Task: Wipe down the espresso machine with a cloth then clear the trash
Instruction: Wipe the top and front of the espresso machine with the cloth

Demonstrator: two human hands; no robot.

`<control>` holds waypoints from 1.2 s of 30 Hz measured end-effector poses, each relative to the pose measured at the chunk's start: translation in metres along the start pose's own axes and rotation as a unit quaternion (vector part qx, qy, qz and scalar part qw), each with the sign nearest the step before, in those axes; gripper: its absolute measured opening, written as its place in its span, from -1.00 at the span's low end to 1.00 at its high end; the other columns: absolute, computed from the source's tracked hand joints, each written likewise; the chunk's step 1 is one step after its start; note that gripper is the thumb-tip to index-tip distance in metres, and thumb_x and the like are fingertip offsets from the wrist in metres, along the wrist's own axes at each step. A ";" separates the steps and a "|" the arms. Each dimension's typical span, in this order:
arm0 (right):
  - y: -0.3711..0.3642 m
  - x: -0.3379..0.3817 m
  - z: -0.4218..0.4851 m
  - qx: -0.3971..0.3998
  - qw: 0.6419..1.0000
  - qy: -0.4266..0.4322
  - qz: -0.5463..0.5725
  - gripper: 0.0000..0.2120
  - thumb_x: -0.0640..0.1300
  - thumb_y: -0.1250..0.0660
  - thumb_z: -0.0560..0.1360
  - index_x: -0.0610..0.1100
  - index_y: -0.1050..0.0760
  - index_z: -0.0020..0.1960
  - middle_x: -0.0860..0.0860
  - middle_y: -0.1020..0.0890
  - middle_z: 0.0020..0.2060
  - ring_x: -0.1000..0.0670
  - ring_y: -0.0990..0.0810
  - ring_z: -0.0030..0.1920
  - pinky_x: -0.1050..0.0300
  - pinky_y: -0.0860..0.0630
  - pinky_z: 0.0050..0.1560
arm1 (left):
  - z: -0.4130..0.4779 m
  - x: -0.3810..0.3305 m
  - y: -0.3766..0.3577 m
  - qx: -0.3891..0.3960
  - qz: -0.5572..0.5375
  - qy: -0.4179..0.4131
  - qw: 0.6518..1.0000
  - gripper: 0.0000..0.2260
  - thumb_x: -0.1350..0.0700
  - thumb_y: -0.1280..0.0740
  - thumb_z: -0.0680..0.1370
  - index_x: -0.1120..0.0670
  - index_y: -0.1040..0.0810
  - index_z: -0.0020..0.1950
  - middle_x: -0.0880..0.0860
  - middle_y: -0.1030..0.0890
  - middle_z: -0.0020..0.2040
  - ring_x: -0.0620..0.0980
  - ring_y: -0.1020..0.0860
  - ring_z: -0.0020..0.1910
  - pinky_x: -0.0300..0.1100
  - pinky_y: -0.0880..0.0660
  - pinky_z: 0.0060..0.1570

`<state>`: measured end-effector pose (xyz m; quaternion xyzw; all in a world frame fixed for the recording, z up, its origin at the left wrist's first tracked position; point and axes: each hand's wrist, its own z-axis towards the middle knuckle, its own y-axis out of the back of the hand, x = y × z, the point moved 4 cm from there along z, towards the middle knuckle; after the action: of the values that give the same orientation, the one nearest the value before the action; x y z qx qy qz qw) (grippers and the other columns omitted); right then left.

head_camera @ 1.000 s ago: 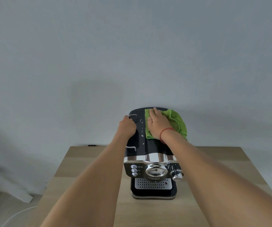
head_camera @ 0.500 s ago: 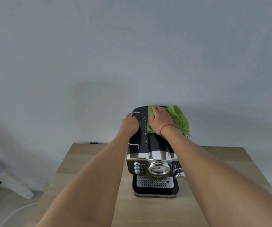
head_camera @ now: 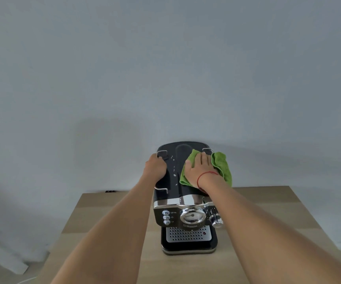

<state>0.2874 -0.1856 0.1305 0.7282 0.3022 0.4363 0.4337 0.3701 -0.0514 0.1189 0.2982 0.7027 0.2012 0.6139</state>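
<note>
1. At the frame's lower centre, the espresso machine (head_camera: 187,217) stands on the table (head_camera: 104,232). The left hand (head_camera: 155,167) curls round the left edge of its top, steadying it.
2. The right hand (head_camera: 199,171), fingers flat, presses the green cloth (head_camera: 224,169) onto the top's right side. This is the wiping step, probably midway.
3. Next, a leftward sweep over the pale specks (head_camera: 174,172) seems called for.

Looks like a plain domestic corner, not a café: compact black-and-chrome household espresso machine (head_camera: 186,218) alone on a pale wooden table (head_camera: 272,203), set by a bare grey-white painted wall (head_camera: 165,68), with a thin white cable (head_camera: 25,280) trailing across the floor.
</note>
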 end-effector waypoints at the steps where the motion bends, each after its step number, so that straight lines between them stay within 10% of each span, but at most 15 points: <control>1: 0.001 -0.001 0.005 0.000 1.000 0.003 0.012 -0.40 0.08 0.21 0.64 -0.20 0.22 0.57 -0.10 0.20 0.56 -0.07 0.20 0.57 0.00 0.19 0.53 | 0.002 0.001 -0.001 -0.001 -0.001 -0.002 1.000 -0.69 0.11 -0.04 0.65 0.23 -0.38 0.30 0.27 -0.47 0.26 0.25 -0.45 0.21 -0.13 -0.29 0.00; 22: -0.011 0.004 -0.006 -0.034 0.990 0.134 -0.024 -0.48 -0.07 0.17 0.67 -0.24 0.14 0.57 -0.17 0.09 0.56 -0.11 0.12 0.57 0.01 0.14 0.56 | -0.009 0.002 0.001 0.009 -0.020 0.004 1.000 -0.68 0.12 -0.04 0.63 0.23 -0.40 0.28 0.25 -0.48 0.25 0.23 -0.46 0.18 -0.10 -0.32 0.01; 36: 0.014 0.030 0.061 -0.074 0.988 0.123 0.056 -0.57 -0.13 0.05 0.66 -0.29 -0.20 0.47 -0.18 -0.31 0.44 -0.13 -0.30 0.44 0.04 -0.23 0.46 | 0.010 0.006 -0.006 0.003 -0.043 0.012 0.999 -0.66 0.11 -0.04 0.62 0.14 -0.35 0.36 0.18 -0.48 0.25 0.19 -0.45 0.18 -0.12 -0.31 0.02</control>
<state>0.3564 -0.1894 0.1397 0.6505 0.2788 0.5675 0.4208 0.3784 -0.0525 0.1092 0.2673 0.7229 0.1765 0.6123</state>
